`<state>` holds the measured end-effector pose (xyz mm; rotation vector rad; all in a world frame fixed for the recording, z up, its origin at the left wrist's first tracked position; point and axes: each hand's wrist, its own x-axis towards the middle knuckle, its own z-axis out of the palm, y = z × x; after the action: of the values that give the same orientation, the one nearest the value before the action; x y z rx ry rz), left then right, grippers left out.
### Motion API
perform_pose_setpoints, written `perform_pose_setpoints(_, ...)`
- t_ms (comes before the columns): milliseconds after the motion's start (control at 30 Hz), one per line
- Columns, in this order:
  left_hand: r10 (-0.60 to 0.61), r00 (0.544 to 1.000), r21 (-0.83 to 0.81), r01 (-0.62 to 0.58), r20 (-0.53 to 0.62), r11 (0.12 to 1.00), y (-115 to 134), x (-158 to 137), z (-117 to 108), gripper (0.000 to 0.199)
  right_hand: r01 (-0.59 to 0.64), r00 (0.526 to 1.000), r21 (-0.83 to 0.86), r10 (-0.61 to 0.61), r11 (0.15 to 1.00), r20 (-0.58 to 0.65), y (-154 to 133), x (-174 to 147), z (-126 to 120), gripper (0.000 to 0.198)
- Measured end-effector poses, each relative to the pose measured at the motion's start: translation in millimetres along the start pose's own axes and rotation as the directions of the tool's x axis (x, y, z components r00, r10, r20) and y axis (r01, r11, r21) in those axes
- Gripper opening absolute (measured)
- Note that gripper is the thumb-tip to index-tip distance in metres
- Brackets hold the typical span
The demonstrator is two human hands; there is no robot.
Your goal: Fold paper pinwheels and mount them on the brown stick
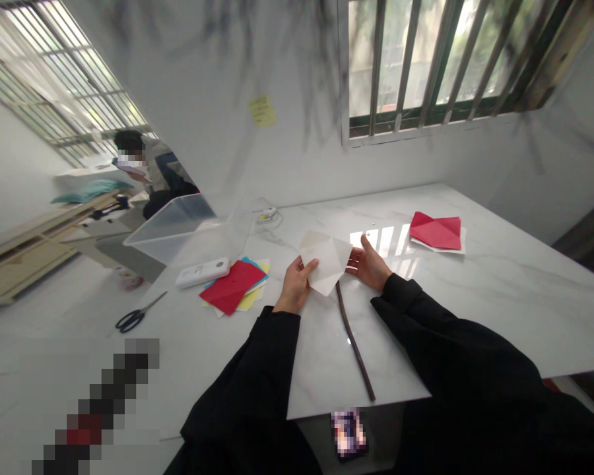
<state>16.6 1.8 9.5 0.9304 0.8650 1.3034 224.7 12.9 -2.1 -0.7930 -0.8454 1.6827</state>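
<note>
A square sheet of white paper (325, 258) with faint crease lines is held above the table. My left hand (297, 282) grips its left side, thumb on top and fingers partly hidden beneath. At the paper's right corner is my right hand (370, 265), its thumb raised apart and its fingers stretched toward the edge; whether they touch the sheet I cannot tell. A thin brown stick (355, 340) lies below the paper, its upper end near the sheet's lower corner.
Left of my hands lie stacked red, blue and yellow papers (234, 285), a white device (202, 272) and black-handled scissors (137, 318). A clear plastic bin (173, 231) stands behind them. Folded red paper (435, 231) rests at right. Another person (153, 165) sits at far left.
</note>
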Motion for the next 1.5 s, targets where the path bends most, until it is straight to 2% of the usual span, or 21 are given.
perform_pose_setpoints(100, 0.0, 1.0, 0.026, 0.0, 0.009, 1.0, -0.1, -0.8, 0.3, 0.058, -0.005, 1.0, -0.048, 0.005, 0.999, -0.002, 1.8, 1.6, 0.8, 0.054)
perform_pose_setpoints(300, 0.015, 0.999, 0.115, -0.019, 0.034, 0.993, -5.3, 0.3, 0.0, 0.065, 0.068, 0.99, -0.24, -0.036, 0.968, 0.134, 7.9, -0.3, 4.1, 0.047)
perform_pose_setpoints(567, 0.012, 0.998, 0.162, -0.021, 0.06, 0.987, -3.6, -2.4, 2.2, 0.065, 0.143, 0.987, -0.405, -0.099, 0.903, 0.129, 15.5, 3.3, -0.2, 0.048)
perform_pose_setpoints(767, -0.023, 0.994, 0.158, 0.006, 0.111, 0.988, 1.9, -3.0, 2.6, 0.06, 0.156, 0.987, -0.4, -0.124, 0.903, 0.106, 16.1, 4.4, -1.7, 0.047)
perform_pose_setpoints(933, -0.02, 0.997, 0.209, 0.004, 0.071, 0.978, 6.3, 0.6, -5.4, 0.054, 0.152, 0.988, -0.397, -0.136, 0.905, 0.067, 14.9, 4.4, -1.9, 0.045)
perform_pose_setpoints(1267, -0.015, 0.999, 0.293, -0.001, 0.052, 0.956, 4.6, 4.7, -11.1, 0.051, 0.167, 0.985, -0.424, -0.134, 0.89, 0.107, 13.6, 4.0, -3.4, 0.047)
perform_pose_setpoints(1500, -0.024, 0.998, 0.283, 0.007, 0.055, 0.959, 3.8, 5.3, -11.5, 0.05, 0.187, 0.982, -0.51, -0.147, 0.839, 0.117, 13.3, 3.8, -3.6, 0.048)
